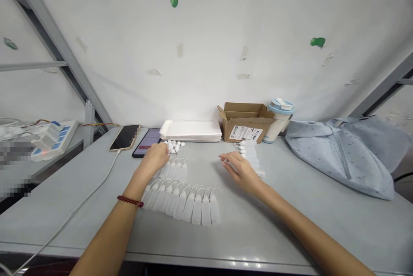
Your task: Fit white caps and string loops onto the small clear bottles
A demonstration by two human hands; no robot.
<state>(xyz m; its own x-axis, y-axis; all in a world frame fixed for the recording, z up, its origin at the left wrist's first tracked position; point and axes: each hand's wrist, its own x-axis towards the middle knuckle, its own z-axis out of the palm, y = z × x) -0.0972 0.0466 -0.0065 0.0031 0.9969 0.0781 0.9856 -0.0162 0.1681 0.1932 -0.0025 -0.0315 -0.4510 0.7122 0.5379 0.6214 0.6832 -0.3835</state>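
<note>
My left hand is at the left edge of a small pile of white caps or plugs, fingers curled together; whatever they may hold is hidden. My right hand hovers with fingers stretched out and apart, nothing in them, just left of a column of flat translucent white pieces. A long row of flat, translucent, bottle-shaped pieces with thin curved white tails fans across the table in front of the left hand. Above it lies a shorter row of the same pieces, partly behind that hand.
Against the wall are a stack of white packets, an open cardboard box and a lidded cup. Two phones lie left, one on a white cable. Grey-blue cloth covers the right; a power strip sits far left.
</note>
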